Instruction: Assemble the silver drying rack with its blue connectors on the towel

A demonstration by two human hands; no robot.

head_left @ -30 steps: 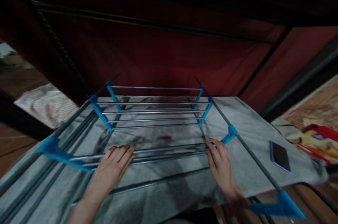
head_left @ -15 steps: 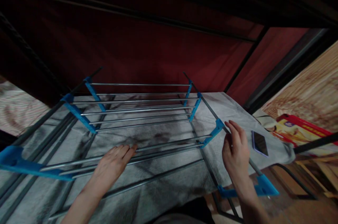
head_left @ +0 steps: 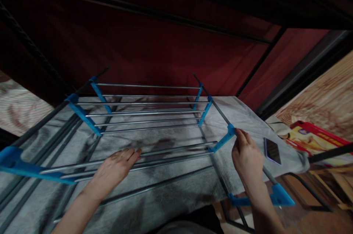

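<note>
A shoe rack of grey metal tubes and blue plastic brackets lies on grey fabric. My left hand is closed round a horizontal metal tube in the rack's nearer tier. That tube's right end lies close by a blue bracket; whether it sits inside is unclear. My right hand grips the right side pole just below this bracket. At the left, another blue bracket spans the tier's near tubes. Farther back, more tubes run between blue brackets on both sides.
A phone rests on the grey fabric right of my right hand. Beyond it are a red and yellow box and wooden slats. Dark red cloth with dark frame bars stands behind the rack.
My right hand's fingers have closed further round the side pole. The tube in my left hand has shifted slightly left, its right end drawing back from the bracket.
</note>
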